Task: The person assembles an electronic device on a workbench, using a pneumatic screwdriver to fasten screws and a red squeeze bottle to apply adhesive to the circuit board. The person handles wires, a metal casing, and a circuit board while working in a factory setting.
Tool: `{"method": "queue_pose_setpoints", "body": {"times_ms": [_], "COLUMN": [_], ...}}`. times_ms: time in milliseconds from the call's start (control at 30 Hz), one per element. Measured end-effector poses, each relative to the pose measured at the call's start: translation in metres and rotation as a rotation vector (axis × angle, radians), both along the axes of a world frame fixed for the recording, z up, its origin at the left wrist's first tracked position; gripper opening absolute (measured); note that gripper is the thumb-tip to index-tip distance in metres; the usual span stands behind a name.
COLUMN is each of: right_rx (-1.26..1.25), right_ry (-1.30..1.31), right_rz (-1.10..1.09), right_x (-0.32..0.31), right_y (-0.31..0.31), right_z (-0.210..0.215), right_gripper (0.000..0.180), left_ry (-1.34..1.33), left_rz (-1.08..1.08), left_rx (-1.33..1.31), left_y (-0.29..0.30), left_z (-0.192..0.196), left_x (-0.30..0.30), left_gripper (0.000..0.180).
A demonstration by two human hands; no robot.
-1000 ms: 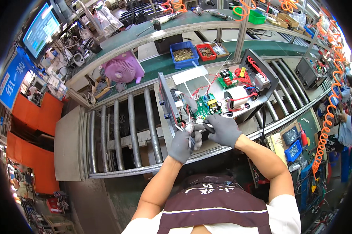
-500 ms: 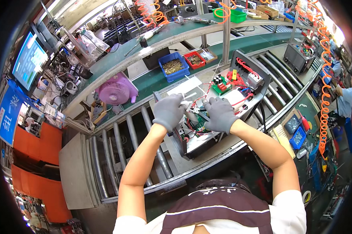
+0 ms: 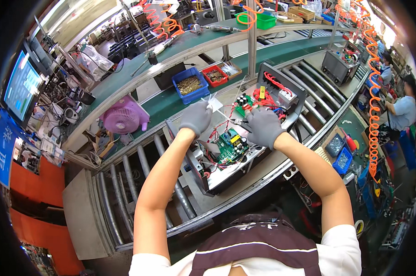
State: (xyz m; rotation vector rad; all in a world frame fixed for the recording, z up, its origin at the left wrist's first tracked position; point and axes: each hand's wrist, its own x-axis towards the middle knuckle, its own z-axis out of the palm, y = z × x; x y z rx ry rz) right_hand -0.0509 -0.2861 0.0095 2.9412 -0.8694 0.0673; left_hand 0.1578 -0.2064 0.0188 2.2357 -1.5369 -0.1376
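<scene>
An open metal chassis lies on the roller conveyor in front of me, with a green circuit board and red wires inside. Both hands wear grey gloves and hover over its far side. My left hand is closed, pinching the upper end of a thin white strip. The strip runs down to my right hand, whose curled fingers close on its lower end just above the board. A second open unit with red wiring stands just behind my right hand.
A blue bin and a red bin of small parts sit on the green belt beyond, with a pink fan to the left. Another grey unit stands far right. A co-worker works beside orange coiled hoses.
My hands have moved away from my body, from close together at the near edge to spread apart over the chassis. The white strip now stretches between them.
</scene>
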Motion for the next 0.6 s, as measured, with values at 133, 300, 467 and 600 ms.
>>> {"method": "queue_pose_setpoints", "body": {"times_ms": [133,300,467,600], "right_rx": [-0.015,0.023,0.176,0.15], "right_ry": [0.047,0.049,0.058,-0.03], "right_rz": [-0.017,-0.033,0.016,0.011], "right_x": [0.012,0.026,0.023,0.015], "right_y": [-0.016,-0.017,-0.024,-0.033], "right_z": [0.005,0.001,-0.005,-0.003], "right_gripper": [0.05,0.045,0.034,0.03], "left_ry": [0.098,0.666,0.675,0.297], "left_rz": [-0.04,0.015,-0.101,-0.078], "left_rx": [0.274,0.089,0.119,-0.057], "left_y": [-0.038,-0.051,-0.062,-0.075], "left_z": [-0.015,-0.032,-0.04,-0.033], "left_x": [0.005,0.009,0.012,0.003], "left_gripper": [0.036,0.028,0.027,0.026]}}
